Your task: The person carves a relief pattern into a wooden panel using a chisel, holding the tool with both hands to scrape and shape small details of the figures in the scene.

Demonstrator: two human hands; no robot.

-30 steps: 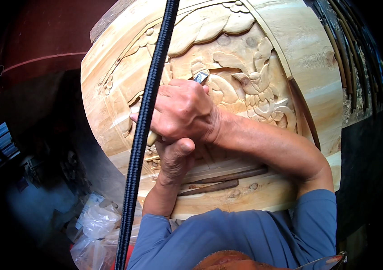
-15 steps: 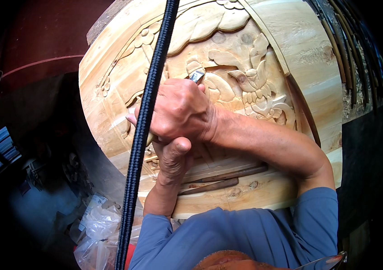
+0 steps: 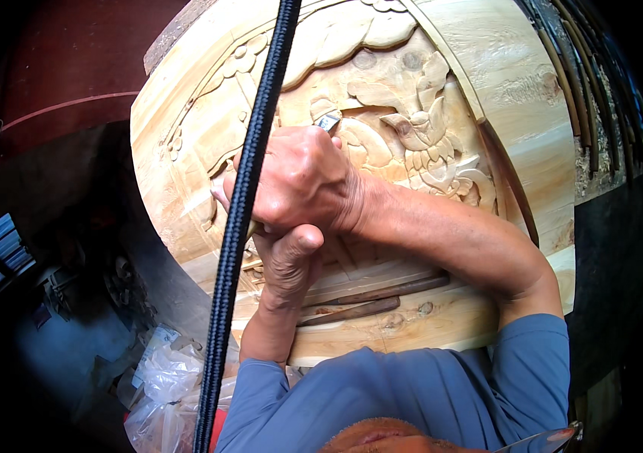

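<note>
My right hand (image 3: 291, 177) is wrapped round a chisel (image 3: 327, 121), whose flat metal blade sticks out past the knuckles. The blade tip touches a small rounded shape on a carved wooden panel (image 3: 518, 83). Just below, my left hand (image 3: 290, 264) is closed at the chisel's handle end, thumb raised along the right wrist. Most of the handle and the left fingers are hidden behind the right hand and a black braided cord (image 3: 250, 174). Flowers, scalloped folds and leafy figures stand in relief on the pale wood.
Two wooden-handled tools (image 3: 370, 309) lie on the panel's near part. Another dark-handled tool (image 3: 506, 181) rests at its right. Several long tools (image 3: 586, 83) lie among shavings at the far right. A clear plastic bag (image 3: 166, 377) sits at lower left.
The chisel blade and both hands have shifted very slightly up and left in the picture, as has the panel. The grip looks the same.
</note>
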